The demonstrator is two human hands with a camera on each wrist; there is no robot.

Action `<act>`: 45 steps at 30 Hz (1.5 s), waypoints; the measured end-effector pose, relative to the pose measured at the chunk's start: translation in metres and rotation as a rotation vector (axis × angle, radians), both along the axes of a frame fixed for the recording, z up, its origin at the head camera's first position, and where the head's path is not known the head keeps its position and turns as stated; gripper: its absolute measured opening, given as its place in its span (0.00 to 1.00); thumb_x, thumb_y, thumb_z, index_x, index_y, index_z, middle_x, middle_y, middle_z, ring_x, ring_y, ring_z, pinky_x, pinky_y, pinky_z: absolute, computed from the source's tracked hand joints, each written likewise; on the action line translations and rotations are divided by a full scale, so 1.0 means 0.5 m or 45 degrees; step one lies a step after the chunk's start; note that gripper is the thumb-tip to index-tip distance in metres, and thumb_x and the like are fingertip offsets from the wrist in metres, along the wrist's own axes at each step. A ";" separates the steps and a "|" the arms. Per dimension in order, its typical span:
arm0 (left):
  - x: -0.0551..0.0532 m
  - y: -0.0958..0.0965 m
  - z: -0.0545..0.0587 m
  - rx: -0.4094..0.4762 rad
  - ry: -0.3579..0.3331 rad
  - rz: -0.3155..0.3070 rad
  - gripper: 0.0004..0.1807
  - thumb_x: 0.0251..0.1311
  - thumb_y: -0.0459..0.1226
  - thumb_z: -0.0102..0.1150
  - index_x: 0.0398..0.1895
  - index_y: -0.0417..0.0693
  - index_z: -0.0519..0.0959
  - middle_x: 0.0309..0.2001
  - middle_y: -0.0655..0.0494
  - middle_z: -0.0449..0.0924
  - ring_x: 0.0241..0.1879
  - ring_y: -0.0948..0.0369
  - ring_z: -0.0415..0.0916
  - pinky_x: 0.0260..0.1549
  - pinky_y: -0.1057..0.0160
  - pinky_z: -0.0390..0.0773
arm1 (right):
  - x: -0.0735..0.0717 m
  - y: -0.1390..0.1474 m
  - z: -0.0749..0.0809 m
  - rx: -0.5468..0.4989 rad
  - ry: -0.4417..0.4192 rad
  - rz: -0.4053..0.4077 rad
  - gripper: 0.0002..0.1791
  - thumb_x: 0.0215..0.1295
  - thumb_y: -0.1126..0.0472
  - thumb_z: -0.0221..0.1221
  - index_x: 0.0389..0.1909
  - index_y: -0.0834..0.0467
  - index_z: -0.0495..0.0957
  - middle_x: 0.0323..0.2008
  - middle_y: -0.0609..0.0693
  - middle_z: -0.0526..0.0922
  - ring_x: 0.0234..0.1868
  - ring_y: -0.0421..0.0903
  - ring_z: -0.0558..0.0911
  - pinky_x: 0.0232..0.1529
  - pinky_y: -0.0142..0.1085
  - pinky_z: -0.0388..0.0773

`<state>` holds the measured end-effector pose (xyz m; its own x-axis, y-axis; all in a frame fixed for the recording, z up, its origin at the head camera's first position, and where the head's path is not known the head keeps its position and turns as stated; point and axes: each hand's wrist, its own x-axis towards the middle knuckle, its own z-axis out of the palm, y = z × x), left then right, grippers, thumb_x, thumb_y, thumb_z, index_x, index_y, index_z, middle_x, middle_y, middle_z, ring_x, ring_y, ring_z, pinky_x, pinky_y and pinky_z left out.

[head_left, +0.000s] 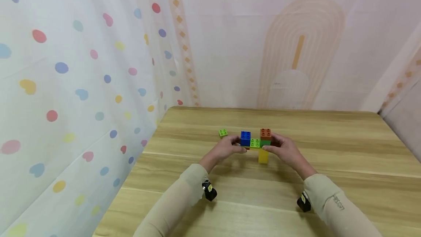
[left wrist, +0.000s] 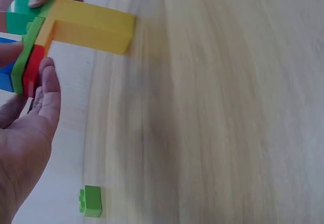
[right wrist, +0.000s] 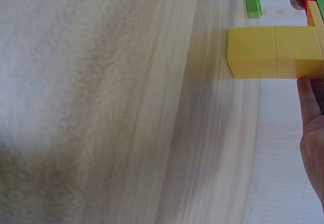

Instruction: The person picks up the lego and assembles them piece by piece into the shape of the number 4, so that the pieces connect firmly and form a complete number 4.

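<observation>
Both hands hold one structure of toy building bricks above the table. My left hand (head_left: 226,148) grips its left end, where a blue brick (head_left: 245,139) sits on a light green plate (head_left: 254,143); in the left wrist view its fingers lie against the red brick (left wrist: 33,71) underneath. With its thumb near the dark green brick (head_left: 265,143), my right hand (head_left: 287,153) holds the other end, its remaining fingers partly hidden behind. A brown brick (head_left: 265,134) tops that end. From the underside a column of yellow bricks (right wrist: 253,51) points down.
A loose light green brick (head_left: 223,133) lies on the wooden table (head_left: 329,138), beyond my left hand. Patterned curtains (head_left: 223,46) hang behind the table and along its left side.
</observation>
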<state>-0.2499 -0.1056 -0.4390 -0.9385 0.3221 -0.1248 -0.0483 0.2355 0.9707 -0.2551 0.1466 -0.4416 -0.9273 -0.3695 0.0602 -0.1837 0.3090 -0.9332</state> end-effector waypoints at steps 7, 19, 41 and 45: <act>0.008 0.019 0.014 0.323 -0.228 0.060 0.26 0.77 0.48 0.44 0.62 0.33 0.71 0.52 0.41 0.77 0.49 0.50 0.78 0.55 0.52 0.76 | 0.002 0.004 -0.005 -0.014 0.002 0.002 0.33 0.66 0.56 0.66 0.70 0.59 0.69 0.53 0.58 0.81 0.47 0.50 0.78 0.45 0.33 0.78; 0.005 0.045 0.031 0.337 -0.296 0.351 0.31 0.73 0.53 0.49 0.62 0.34 0.69 0.52 0.41 0.75 0.47 0.52 0.79 0.50 0.54 0.79 | 0.001 -0.002 -0.008 -0.031 0.012 -0.001 0.32 0.65 0.55 0.67 0.67 0.60 0.72 0.50 0.57 0.82 0.45 0.49 0.78 0.43 0.33 0.78; 0.000 0.052 0.041 0.231 -0.185 0.329 0.28 0.72 0.52 0.53 0.51 0.31 0.79 0.42 0.44 0.82 0.37 0.56 0.80 0.43 0.56 0.81 | -0.001 -0.005 -0.008 -0.035 0.024 0.007 0.31 0.66 0.55 0.66 0.68 0.60 0.71 0.50 0.58 0.82 0.45 0.49 0.78 0.45 0.37 0.78; -0.003 0.055 0.041 0.229 -0.191 0.308 0.28 0.72 0.52 0.52 0.53 0.31 0.78 0.43 0.44 0.81 0.38 0.56 0.80 0.45 0.55 0.81 | -0.003 -0.001 -0.009 -0.043 0.025 0.005 0.32 0.66 0.56 0.66 0.68 0.60 0.70 0.50 0.58 0.82 0.44 0.49 0.78 0.44 0.35 0.78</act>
<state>-0.2512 -0.0783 -0.4187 -0.9659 0.1219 -0.2283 -0.2269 0.0251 0.9736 -0.2564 0.1462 -0.4461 -0.9244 -0.3706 0.0908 -0.2031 0.2767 -0.9393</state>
